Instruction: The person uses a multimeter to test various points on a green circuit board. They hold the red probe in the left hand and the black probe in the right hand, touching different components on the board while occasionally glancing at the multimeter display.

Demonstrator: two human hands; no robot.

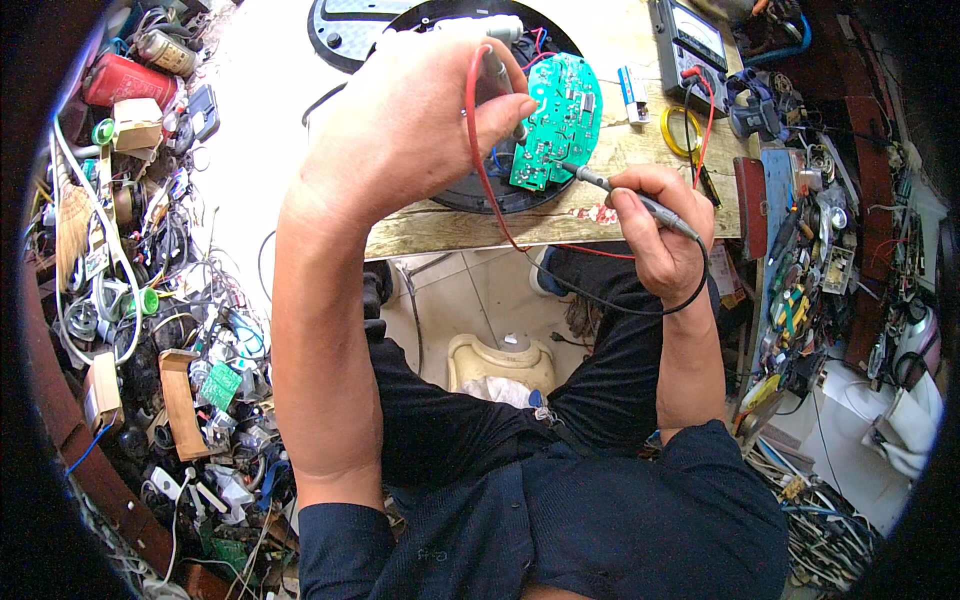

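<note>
A green circuit board [566,110] rests in a round black housing [468,192] on the wooden table. My left hand [420,115] is closed around a grey test probe [492,72] with a red lead, which points down at the board's left side; its tip is partly hidden by my fingers. Between the fingers of my right hand [660,225] is a second grey probe [640,202] with a black lead. Its tip meets the lower part of the board, or hovers just over it. Both leads run toward an analog multimeter [690,50] at the back right.
A round lid-like part [345,35] lies at the back left. Near the meter are a small blue-and-white box [633,95] and a yellow ring [680,132]. Electronic scrap [200,380] heaps up at the left, with more parts [810,260] at the right. Below stands a beige container [500,362].
</note>
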